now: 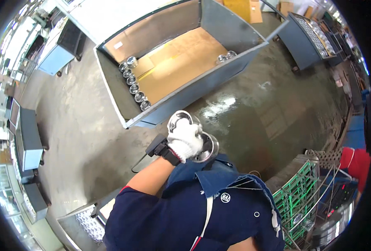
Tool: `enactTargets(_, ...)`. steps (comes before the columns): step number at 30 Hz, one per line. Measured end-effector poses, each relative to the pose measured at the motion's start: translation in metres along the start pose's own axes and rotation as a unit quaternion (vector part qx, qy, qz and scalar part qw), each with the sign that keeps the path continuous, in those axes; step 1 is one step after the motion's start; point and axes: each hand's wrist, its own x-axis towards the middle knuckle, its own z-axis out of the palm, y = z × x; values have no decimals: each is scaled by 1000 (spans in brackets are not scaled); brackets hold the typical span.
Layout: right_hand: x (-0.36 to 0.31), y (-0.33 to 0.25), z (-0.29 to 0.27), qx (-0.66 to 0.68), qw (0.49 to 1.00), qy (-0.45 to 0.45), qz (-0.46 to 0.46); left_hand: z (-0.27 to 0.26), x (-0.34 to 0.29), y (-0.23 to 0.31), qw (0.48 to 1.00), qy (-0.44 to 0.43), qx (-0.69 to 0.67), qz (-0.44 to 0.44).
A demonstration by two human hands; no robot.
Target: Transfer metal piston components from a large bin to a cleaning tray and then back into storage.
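My left hand (185, 140), in a white knitted glove, is closed around shiny round metal cylinders with hollow ends. One metal cylinder (196, 121) points up past the fingers, and another metal cylinder (212, 147) sits beside the palm, close to my chest. A black strapped device (163, 149) is on that wrist. The hand is just outside the near wall of a large grey metal bin (202, 90) lined with cardboard. Inside it, a row of similar cylinders (134, 88) runs along the left wall. My right hand does not show; only a bit of bare arm appears at the lower edge.
A smaller group of cylinders (221, 58) stands in the bin's right corner. Wheeled grey carts (304, 42) are at the far right and along the left. At the lower right is a green wire rack (296, 190), with a red-sleeved person (356, 167) beyond. The floor looks wet.
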Motion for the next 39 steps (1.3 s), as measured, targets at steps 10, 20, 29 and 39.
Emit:
enactTargets(10, 201, -176, 195, -164, 834, 2, -526, -67, 21, -95, 975, 129, -95, -153)
enactTargets(20, 358, -352, 535, 51, 831, -166, -529, -128, 85, -156, 925, 159, -70, -338)
enactTargets(29, 347, -410, 746, -96, 743, -367, -552, -106, 237, -238, 955, -14, 53, -290)
enactTargets(39, 293, -406, 920, -141, 660, -417, -608, 80, 348, -356, 945, -223, 58, -231)
